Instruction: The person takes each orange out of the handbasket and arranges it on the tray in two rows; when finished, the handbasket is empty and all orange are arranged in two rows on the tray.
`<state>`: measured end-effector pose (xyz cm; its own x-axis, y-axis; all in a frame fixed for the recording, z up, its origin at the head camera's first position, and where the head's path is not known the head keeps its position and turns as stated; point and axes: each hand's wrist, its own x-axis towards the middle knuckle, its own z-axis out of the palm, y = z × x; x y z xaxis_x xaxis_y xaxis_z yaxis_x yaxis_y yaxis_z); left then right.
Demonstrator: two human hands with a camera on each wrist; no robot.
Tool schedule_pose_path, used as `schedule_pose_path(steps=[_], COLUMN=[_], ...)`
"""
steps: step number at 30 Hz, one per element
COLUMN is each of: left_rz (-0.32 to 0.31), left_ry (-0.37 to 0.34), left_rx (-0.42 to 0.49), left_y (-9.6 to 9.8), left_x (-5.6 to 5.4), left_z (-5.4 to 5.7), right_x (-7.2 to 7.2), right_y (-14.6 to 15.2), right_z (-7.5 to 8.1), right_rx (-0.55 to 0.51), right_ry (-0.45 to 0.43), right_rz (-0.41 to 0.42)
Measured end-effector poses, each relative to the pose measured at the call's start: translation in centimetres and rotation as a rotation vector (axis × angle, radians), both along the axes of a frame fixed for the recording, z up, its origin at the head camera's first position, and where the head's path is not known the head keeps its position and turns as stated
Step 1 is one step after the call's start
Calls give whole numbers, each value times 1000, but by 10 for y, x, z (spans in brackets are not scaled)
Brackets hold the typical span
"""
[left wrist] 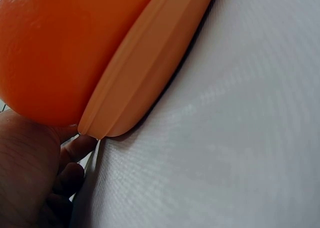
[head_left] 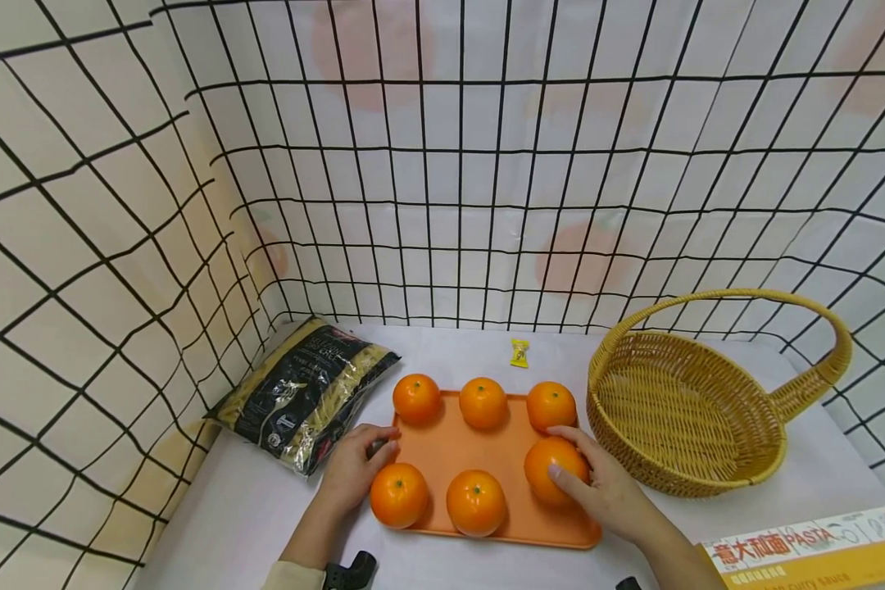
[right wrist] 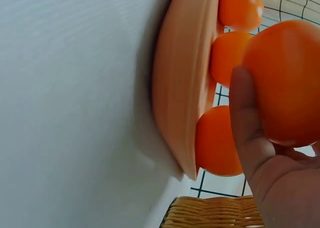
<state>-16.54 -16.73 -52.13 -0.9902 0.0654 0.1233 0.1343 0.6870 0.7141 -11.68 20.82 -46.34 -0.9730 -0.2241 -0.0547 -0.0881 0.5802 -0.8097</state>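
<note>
My right hand (head_left: 608,492) grips an orange (head_left: 553,465) between thumb and fingers, over the right side of an orange tray (head_left: 442,452). In the right wrist view the gripped orange (right wrist: 287,82) stands away from the tray wall (right wrist: 177,77), thumb along its side. My left hand (head_left: 354,467) rests at the tray's left edge, fingertips right at the rim and loosely bent, beside the front-left orange (head_left: 399,495). Another orange (head_left: 475,502) sits at the front middle. Along the back edge stand three more: left orange (head_left: 416,398), middle orange (head_left: 483,403), right orange (head_left: 551,406).
An oval wicker basket (head_left: 686,483) with a tall handle stands right of the tray. A black-and-clear pasta bag (head_left: 306,393) lies at the left. Behind the tray lies a small yellow wrapped candy (head_left: 519,353). A pasta box (head_left: 819,549) is front right. Black wire grid (head_left: 460,152) encloses the table.
</note>
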Motion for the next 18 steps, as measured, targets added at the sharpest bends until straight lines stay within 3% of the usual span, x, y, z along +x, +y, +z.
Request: schedule_pose_path(steps=[6,18], left_rz=[4,12], left_ry=[-5,15], left_rx=[4,-6], left_y=[0,0], left_x=[0,-1], left_z=[-1,-2], right_x=[3,16], right_y=[5,14], right_z=[0,-2], right_rx=[30,126], right_ry=[-60,-43], right_rz=[-26,-28])
